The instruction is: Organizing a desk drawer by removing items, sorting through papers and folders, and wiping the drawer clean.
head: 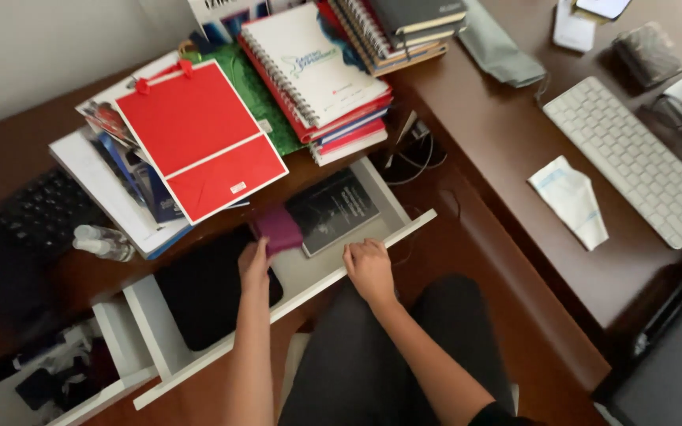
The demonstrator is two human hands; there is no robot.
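The person sits at a dark wooden desk [507, 158] with a white drawer [333, 278] pulled open over the lap. The right hand [369, 270] rests on the drawer's front edge, fingers curled over the rim, gripping the edge itself and nothing loose. The left hand [255, 263] reaches inside, fingertips touching the near corner of a small maroon booklet [278, 228]; whether the fingers have closed on it I cannot tell, as the hand covers the contact. The booklet lies in the drawer between a large black pouch [211, 292] on the left and a black book [331, 210] on the right, its far end tucked under the desk's edge. In my judgement a clean lift calls for a steady hold on the drawer front and a pinch at the booklet's free corner, drawn toward the body to clear the overhang. Beyond, a red paper bag [199, 138] and stacked spiral notebooks [317, 67] overhang the desk edge just above the drawer; a white keyboard [633, 158] lies well apart, right.
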